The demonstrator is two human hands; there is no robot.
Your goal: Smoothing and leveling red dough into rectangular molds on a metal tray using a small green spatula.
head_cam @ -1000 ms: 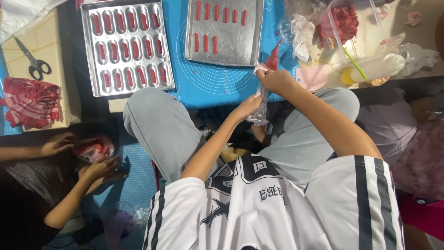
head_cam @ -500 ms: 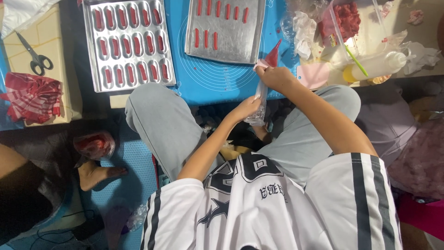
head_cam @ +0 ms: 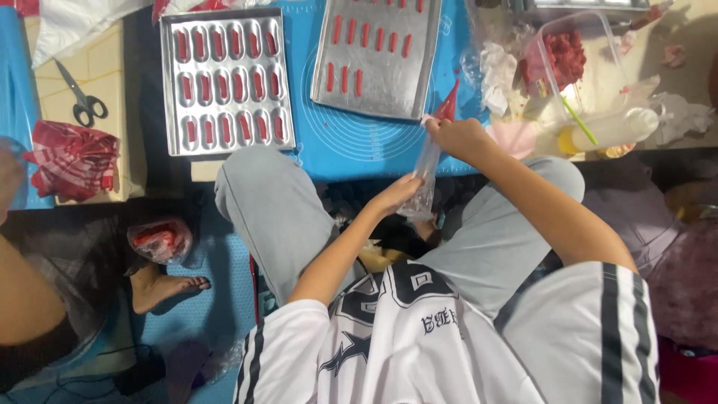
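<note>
Piping bag (head_cam: 430,161) — clear, crinkled plastic, red-tipped cone — stretched mid-frame between right hand (head_cam: 458,137), pinching upper end, and left hand (head_cam: 396,194), fingers gripping lower end.

A low bench (head_cam: 112,161) with a pale, tiled-looking top runs across the upper part of the frame. A blue mat (head_cam: 359,146) covers its middle. Below it the floor (head_cam: 217,262) is dark at the left, partly under a blue sheet. The light is even and soft.
</note>
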